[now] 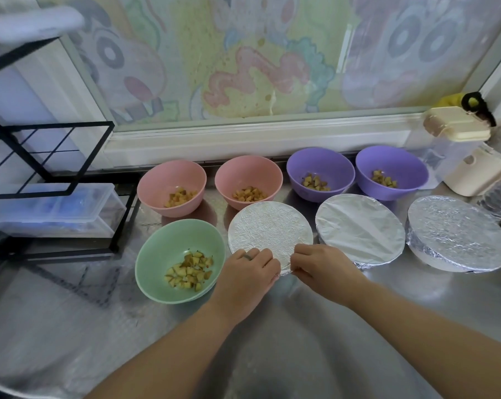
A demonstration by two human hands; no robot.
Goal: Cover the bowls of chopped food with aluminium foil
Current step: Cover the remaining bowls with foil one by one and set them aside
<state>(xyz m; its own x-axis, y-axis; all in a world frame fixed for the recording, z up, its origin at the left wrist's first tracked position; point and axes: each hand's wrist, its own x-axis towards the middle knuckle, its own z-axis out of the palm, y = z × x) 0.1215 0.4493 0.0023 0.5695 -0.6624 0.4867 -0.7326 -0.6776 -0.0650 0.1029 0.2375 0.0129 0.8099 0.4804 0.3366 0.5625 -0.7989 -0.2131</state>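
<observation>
Three bowls in the front row wear aluminium foil: one in the middle, one to its right and one at far right. My left hand and my right hand both pinch the foil's near edge on the middle bowl, fingers curled at its rim. A green bowl of chopped food sits open to the left. Behind stand two pink bowls and two purple bowls, all open with chopped food.
A black wire rack with a clear plastic box stands at left. A cream lidded container and other kitchen items crowd the right back corner. A window ledge runs behind the bowls on the steel counter.
</observation>
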